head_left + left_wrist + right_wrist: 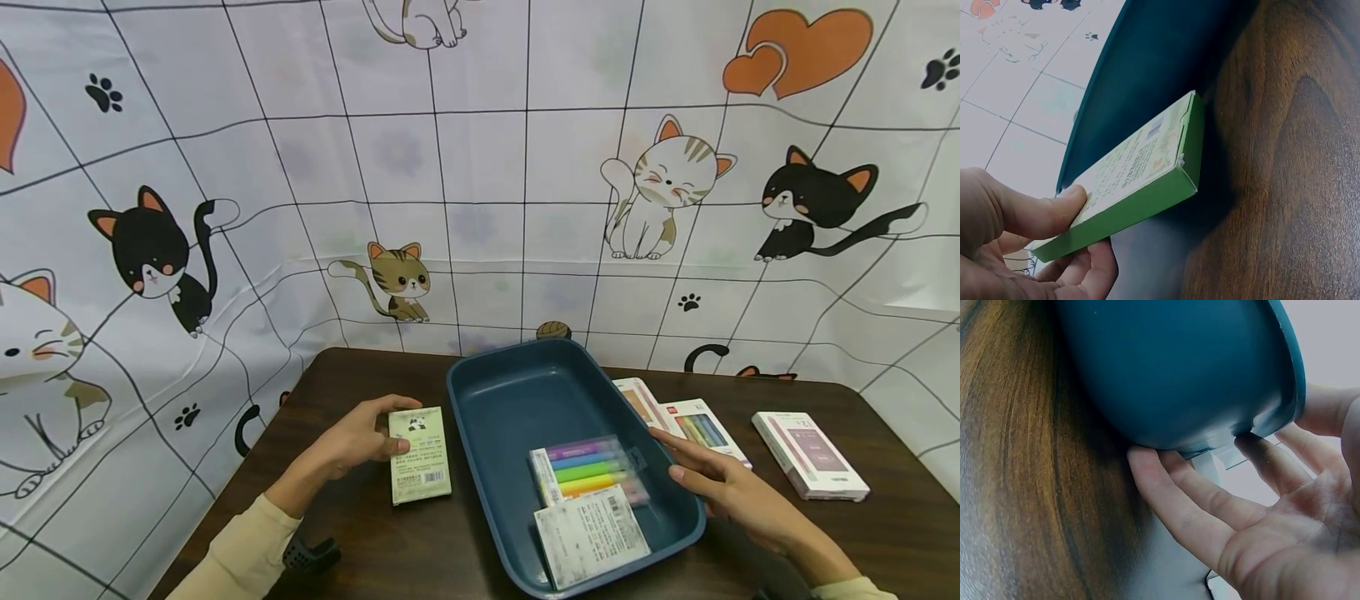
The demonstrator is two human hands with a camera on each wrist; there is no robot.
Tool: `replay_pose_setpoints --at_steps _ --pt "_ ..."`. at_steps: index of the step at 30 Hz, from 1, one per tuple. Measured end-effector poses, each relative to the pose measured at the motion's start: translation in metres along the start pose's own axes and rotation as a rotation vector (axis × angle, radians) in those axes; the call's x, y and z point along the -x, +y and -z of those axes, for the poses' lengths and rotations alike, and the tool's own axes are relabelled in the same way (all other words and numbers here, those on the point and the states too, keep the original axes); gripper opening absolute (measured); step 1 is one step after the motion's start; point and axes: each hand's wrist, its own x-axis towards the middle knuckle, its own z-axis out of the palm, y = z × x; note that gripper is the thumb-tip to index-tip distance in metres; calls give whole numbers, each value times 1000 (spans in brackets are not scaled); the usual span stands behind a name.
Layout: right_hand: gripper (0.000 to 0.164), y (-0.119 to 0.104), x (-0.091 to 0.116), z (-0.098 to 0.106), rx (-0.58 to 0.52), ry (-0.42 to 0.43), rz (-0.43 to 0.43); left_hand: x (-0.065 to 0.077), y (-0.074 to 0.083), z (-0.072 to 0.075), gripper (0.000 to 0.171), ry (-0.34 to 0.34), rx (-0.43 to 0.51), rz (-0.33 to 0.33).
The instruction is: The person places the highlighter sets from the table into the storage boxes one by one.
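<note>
My left hand [362,437] pinches a small light-green box [420,467] between thumb and fingers, left of a blue tray [510,392]. In the left wrist view the box [1132,169] is tilted, its green side and printed face showing. Against the tray's right outer wall rests my right hand [723,492]. The right wrist view shows its fingers [1179,512] mostly straight, touching the wall, with the thumb beside the rim. A clear pack of coloured markers [588,472] lies in the tray, partly covered by a white printed box [592,537].
Right of the tray lie a box with a colourful front [705,429], another box [637,398] partly behind the tray, and a white-and-pink box [813,458]. The dark wooden table [360,525] ends at a cat-patterned cloth [487,208].
</note>
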Motion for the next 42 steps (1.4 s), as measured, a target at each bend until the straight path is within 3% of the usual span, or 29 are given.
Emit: replay_pose_setpoints --at_steps 32,42 --pt "61 1 2 -1 -15 16 -52 7 18 5 60 -54 60 -27" --pt "60 0 0 0 -8 12 -28 9 22 7 61 -65 69 -41"
